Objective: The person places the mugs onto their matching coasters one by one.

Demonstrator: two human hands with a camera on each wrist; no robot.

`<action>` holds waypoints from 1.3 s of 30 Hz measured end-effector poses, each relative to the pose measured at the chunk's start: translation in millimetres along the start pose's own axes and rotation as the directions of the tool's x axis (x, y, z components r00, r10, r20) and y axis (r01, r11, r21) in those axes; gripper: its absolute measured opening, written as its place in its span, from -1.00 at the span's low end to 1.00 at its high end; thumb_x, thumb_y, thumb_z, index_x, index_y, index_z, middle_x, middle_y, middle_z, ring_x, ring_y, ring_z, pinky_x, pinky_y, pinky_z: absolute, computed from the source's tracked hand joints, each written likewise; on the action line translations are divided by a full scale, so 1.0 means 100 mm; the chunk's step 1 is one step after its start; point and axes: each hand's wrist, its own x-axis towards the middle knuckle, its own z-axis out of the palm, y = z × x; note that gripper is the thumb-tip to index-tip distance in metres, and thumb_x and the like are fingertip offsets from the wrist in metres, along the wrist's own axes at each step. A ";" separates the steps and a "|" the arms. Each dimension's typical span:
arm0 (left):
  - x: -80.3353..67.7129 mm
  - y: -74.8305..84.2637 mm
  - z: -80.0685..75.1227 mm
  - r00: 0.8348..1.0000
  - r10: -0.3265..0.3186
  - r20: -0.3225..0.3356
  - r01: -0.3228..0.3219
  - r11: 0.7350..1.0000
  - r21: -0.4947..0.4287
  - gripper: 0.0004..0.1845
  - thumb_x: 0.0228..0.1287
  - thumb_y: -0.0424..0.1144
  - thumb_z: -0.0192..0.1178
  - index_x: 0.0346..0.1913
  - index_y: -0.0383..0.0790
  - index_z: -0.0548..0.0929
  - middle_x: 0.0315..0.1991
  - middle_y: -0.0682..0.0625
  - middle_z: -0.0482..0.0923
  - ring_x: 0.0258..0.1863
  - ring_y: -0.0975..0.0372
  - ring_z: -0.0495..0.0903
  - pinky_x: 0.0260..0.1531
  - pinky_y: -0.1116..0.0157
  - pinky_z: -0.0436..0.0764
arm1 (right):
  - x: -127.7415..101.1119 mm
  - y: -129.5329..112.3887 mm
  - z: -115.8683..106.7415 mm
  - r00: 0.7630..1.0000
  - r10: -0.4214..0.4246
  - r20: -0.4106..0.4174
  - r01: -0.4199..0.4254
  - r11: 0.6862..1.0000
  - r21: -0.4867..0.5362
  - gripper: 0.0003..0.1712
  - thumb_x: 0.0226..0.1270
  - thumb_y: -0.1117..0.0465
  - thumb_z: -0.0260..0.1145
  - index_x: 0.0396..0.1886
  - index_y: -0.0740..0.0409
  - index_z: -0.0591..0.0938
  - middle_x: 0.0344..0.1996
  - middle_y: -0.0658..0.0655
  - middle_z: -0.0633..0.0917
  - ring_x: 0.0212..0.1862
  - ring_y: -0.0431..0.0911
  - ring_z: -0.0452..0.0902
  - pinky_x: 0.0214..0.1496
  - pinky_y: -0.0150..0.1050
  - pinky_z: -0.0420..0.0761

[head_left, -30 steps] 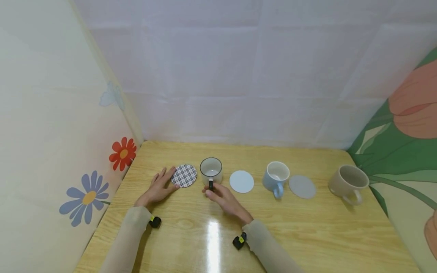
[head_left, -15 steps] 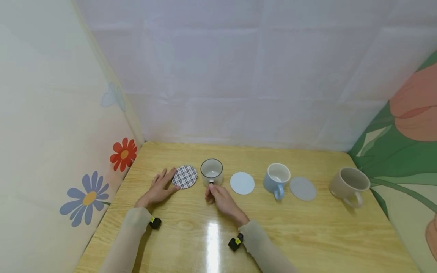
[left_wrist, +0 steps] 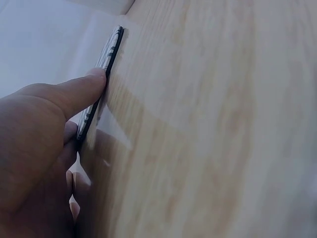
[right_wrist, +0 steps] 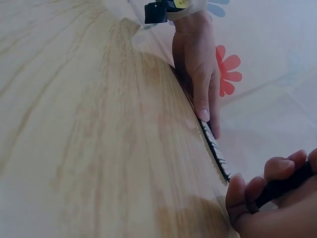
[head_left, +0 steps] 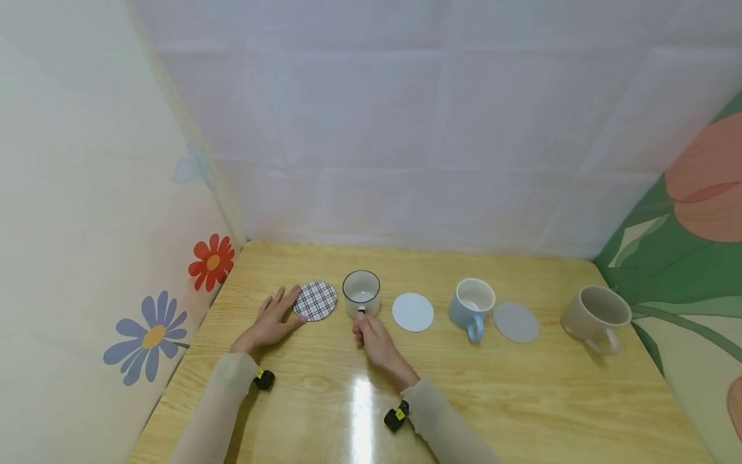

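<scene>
While the black handle [right_wrist: 278,189] of the dark-rimmed mug [head_left: 362,295] is gripped by the curled fingers of the right hand [head_left: 378,343], the plaid coaster [head_left: 315,301] is touched at its edge by the unclenched thumb and forefinger of the left hand [head_left: 271,325]. The mug is held upright just beyond the right fingertips. To the right of those fingers the pale blue coaster [head_left: 413,312] is seen nearby, the blue mug [head_left: 465,312], grey coaster [head_left: 516,322] and beige mug [head_left: 584,319] being placed progressively farther off.

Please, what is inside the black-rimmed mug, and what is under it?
Inside the black-rimmed mug, only its pale wall and bottom show. The mug's own body hides what is directly under it; wooden table shows around it. The right hand covers most of its handle.
</scene>
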 end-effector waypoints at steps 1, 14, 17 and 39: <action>0.00 0.02 0.00 1.000 -0.001 0.003 0.001 1.000 -0.002 -0.08 0.59 0.10 0.20 0.75 -0.14 -0.01 0.77 -0.12 -0.10 0.75 -0.17 -0.34 0.67 -0.22 -0.42 | 0.00 -0.01 0.00 1.000 -0.001 -0.015 0.001 1.000 0.004 -0.51 0.83 0.22 -0.20 -0.25 0.50 0.47 -0.47 0.10 0.43 -0.41 -0.11 0.37 -0.36 -0.37 0.51; -0.05 0.20 -0.06 1.000 0.025 -0.008 -0.025 0.999 -0.028 -0.10 0.59 0.00 0.23 0.73 -0.25 0.03 0.75 -0.25 -0.06 0.73 -0.27 -0.30 0.64 -0.29 -0.39 | 0.01 0.01 0.01 0.997 -0.040 -0.066 0.041 0.999 0.010 -0.49 0.81 0.24 -0.18 -0.33 0.52 0.46 -0.52 0.10 0.40 -0.46 -0.11 0.35 -0.42 -0.37 0.50; -0.06 0.20 -0.07 0.999 0.032 -0.015 -0.033 0.999 -0.037 -0.10 0.57 0.01 0.24 0.72 -0.26 0.04 0.74 -0.26 -0.05 0.72 -0.29 -0.29 0.63 -0.31 -0.39 | 0.01 -0.01 0.01 0.997 -0.037 -0.062 0.038 0.999 0.010 -0.50 0.81 0.25 -0.16 -0.32 0.51 0.49 -0.50 0.14 0.44 -0.44 -0.11 0.38 -0.43 -0.36 0.53; -0.05 0.12 -0.05 0.999 0.042 -0.025 -0.043 0.999 -0.022 -0.09 0.56 0.01 0.26 0.72 -0.28 0.05 0.73 -0.27 -0.03 0.71 -0.32 -0.27 0.62 -0.32 -0.37 | 0.06 -0.11 -0.06 0.998 -0.028 0.057 0.031 0.998 -0.063 -0.45 0.80 0.18 -0.15 -0.29 0.45 0.61 -0.40 0.32 0.61 -0.36 -0.08 0.50 -0.24 -0.33 0.61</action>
